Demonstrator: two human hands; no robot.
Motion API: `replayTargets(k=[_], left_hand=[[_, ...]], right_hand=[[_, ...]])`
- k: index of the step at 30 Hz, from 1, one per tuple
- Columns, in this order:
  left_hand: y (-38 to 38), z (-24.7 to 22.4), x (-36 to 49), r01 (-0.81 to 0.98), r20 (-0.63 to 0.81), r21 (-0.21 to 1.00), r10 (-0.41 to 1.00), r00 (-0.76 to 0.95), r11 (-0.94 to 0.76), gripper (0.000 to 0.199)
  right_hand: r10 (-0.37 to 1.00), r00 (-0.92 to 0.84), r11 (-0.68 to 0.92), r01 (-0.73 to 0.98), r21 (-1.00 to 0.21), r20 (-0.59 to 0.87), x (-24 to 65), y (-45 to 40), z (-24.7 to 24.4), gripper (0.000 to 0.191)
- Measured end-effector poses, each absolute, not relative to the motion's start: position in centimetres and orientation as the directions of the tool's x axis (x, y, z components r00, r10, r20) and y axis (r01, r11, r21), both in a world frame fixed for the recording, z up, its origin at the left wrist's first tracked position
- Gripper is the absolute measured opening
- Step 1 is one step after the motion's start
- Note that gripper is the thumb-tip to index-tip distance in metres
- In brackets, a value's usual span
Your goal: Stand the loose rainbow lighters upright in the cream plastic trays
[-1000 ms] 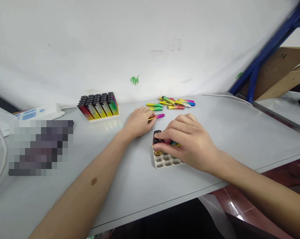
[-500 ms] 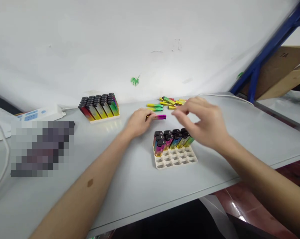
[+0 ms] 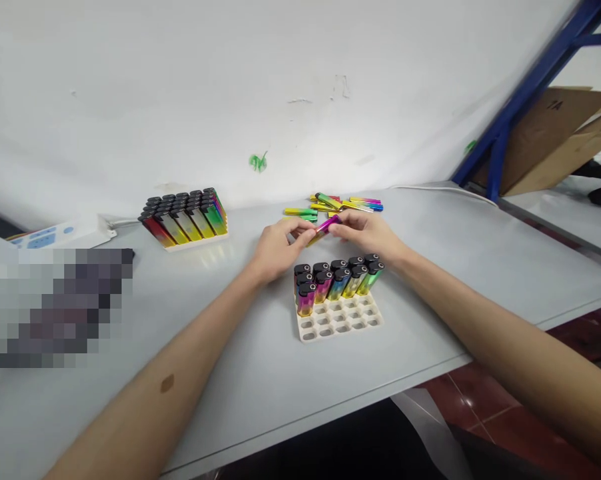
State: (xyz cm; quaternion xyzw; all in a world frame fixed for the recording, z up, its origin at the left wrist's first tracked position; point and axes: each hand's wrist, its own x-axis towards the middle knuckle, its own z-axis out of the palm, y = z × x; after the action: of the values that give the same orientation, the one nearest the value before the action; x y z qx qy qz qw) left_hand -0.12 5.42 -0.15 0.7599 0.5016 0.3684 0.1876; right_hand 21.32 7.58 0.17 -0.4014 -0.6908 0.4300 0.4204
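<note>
My left hand [image 3: 279, 248] and my right hand [image 3: 368, 233] meet above the table behind the near tray, both closed on one shiny purple and yellow lighter [image 3: 325, 227]. It is tilted, with its purple end up toward my right fingers; the fingers cover parts of it. Just in front of the hands is a white honeycomb tray [image 3: 341, 328]. Upright lighters with black tops [image 3: 339, 285] fill its back rows and one slot at the left of the third row. Behind my hands lies a loose pile of metallic coloured lighters [image 3: 325, 206].
A second tray full of upright lighters [image 3: 185, 220] stands at the back left by the wall. Further left are a white power strip [image 3: 63, 233] and a blurred-out dark object [image 3: 75, 307]. A blue metal frame [image 3: 515, 113] and cardboard boxes [image 3: 555, 140] are at the right.
My right hand has moved from above the tray to the lighter and closed on it. The lighter, earlier nearly level in my left hand, is now tilted. The view has shifted slightly.
</note>
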Motion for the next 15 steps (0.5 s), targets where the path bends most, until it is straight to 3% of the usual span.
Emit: replayTargets(k=[3, 6, 11, 15], left_hand=[[5.4, -0.4, -0.3, 0.744, 0.455, 0.403, 0.822, 0.343, -0.533, 0.029], [5.9, -0.9, -0.7, 0.824, 0.421, 0.185, 0.801, 0.426, -0.535, 0.040], [6.7, -1.5, -1.2, 0.899, 0.274, 0.162, 0.894, 0.355, -0.406, 0.045], [6.6, -1.3, -1.1, 0.911, 0.288, 0.143, 0.897, 0.336, -0.387, 0.035]], right_hand=[[0.967, -0.210, 0.134, -0.064, -0.989, 0.144, 21.0, 7.3, 0.6, 0.024], [0.996, -0.088, -0.009, -0.226, -0.974, 0.011, 21.2, 7.3, 1.0, 0.022], [0.980, -0.177, -0.146, -0.326, -0.934, -0.091, 21.8, 7.3, 1.2, 0.033], [0.969, -0.227, -0.165, -0.311, -0.936, -0.096, 21.7, 7.2, 1.1, 0.052]])
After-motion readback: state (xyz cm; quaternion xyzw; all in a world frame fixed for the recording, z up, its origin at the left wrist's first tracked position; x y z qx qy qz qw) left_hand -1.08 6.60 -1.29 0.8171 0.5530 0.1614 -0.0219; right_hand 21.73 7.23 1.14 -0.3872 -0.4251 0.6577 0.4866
